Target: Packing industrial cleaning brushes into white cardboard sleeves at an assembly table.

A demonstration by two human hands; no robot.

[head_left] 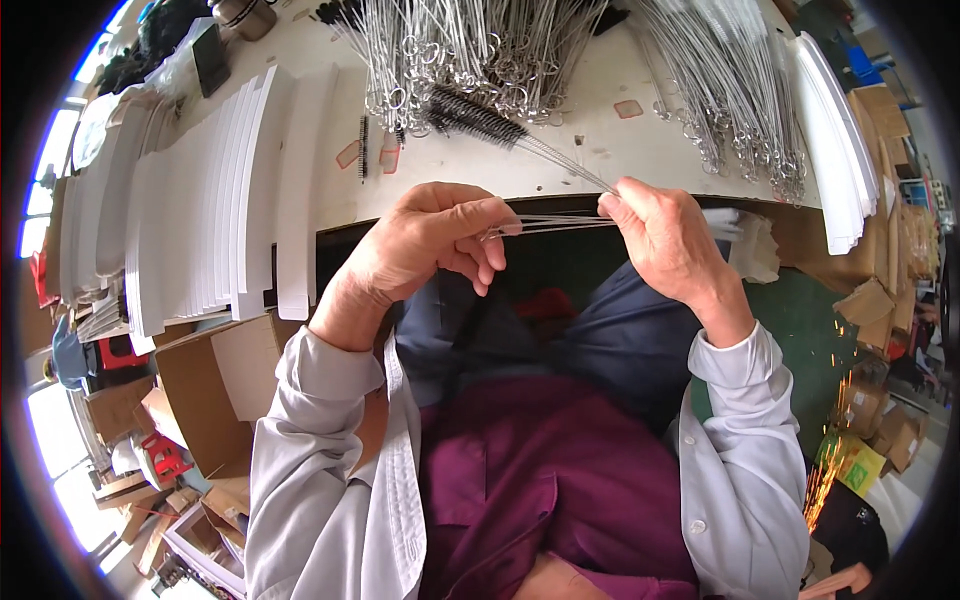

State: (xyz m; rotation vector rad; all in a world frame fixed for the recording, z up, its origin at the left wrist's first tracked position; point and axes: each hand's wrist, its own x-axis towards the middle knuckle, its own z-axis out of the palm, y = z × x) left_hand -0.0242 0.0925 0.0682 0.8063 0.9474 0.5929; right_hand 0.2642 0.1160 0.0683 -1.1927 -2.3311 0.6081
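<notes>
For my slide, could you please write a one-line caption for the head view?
Left hand and right hand hold thin wire brushes between them at a table piled with more brushes.

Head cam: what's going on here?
A seated person holds a few thin wire brushes between both hands at the table edge. The left hand pinches one end, the right hand the other. One black bristle head lies over the table. Heaps of wire brushes and stacked white cards lie beyond.
</notes>
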